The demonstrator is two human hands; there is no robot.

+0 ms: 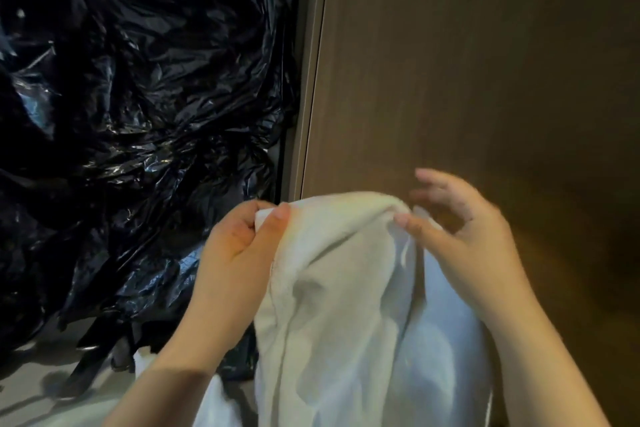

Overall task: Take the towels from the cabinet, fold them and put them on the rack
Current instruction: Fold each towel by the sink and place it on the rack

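Evidently starting the fold, the left hand [242, 239] pinched a corner of the towel [339, 288], the right hand [464, 239] beside it gripping unclearly; next it probably needed the opposite corner.

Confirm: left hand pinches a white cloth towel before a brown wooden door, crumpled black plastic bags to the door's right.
Wrong side: the head view shows the crumpled black plastic bags left of the brown wooden door. The left hand does pinch the white cloth towel.
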